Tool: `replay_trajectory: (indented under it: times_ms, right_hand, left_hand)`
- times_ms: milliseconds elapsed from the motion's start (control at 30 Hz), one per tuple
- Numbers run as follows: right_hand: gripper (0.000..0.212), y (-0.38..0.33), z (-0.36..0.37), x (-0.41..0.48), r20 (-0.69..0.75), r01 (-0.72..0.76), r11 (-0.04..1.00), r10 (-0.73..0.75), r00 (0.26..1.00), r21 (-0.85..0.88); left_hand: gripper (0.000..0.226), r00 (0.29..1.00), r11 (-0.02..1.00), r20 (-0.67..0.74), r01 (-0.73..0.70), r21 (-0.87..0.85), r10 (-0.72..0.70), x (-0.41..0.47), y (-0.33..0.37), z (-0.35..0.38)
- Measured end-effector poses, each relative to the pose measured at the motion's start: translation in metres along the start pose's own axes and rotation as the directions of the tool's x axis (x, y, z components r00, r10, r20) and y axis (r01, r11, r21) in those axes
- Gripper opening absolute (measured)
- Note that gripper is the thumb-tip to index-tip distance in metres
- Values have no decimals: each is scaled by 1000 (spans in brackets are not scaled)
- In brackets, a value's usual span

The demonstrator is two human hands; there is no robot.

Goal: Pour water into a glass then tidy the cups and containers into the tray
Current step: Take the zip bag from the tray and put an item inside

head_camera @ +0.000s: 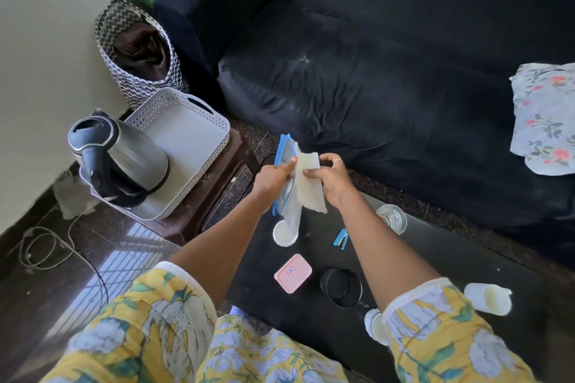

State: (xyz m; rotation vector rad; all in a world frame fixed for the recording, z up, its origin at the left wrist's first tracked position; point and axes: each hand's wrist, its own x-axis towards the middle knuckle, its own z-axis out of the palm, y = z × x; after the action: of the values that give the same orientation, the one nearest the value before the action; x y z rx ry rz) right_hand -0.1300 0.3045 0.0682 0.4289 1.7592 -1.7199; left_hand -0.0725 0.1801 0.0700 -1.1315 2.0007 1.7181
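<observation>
Hands above the table: your left hand pinches a blue-sealed zip bag, your right hand grips a white sheet at its mouth; a sharp tug could knock the bag's tail into the white cup below, well apart from the tray.

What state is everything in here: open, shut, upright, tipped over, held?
kettle: lid shut, standing in the tray.
tray: on a stool, holds only the kettle.
zip bag: held by the left hand.
white sheet: gripped by the right hand.
glass: upright.
pink box: lid on.
black cup: upright.
white cup: on its side.
</observation>
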Motion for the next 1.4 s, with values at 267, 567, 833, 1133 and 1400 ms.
replay_trajectory:
  times_ms: [267,567,833,1133,1400]
  right_hand:
    - [33,12,-12,6,-3,-6,1000,7,1000,14]
    - [6,20,-22,5,123,-85,995,78,989,53]
    - [16,28,-35,9,241,-116,990,133,961,-81]
    - [15,21,-37,8,235,-113,987,138,962,-118]
    - [20,34,-49,0,135,-110,993,114,984,-36]
  left_hand:
    - [45,989,986,138,-81,143,61,4,-15,-8]
    - [26,994,993,103,-45,113,33,8,-22,-2]
    - [18,988,996,148,-61,57,52,9,-28,-12]
    - [22,982,970,170,-124,211,89,7,-23,-12]
    - [63,988,994,153,-47,103,31,0,-23,-4]
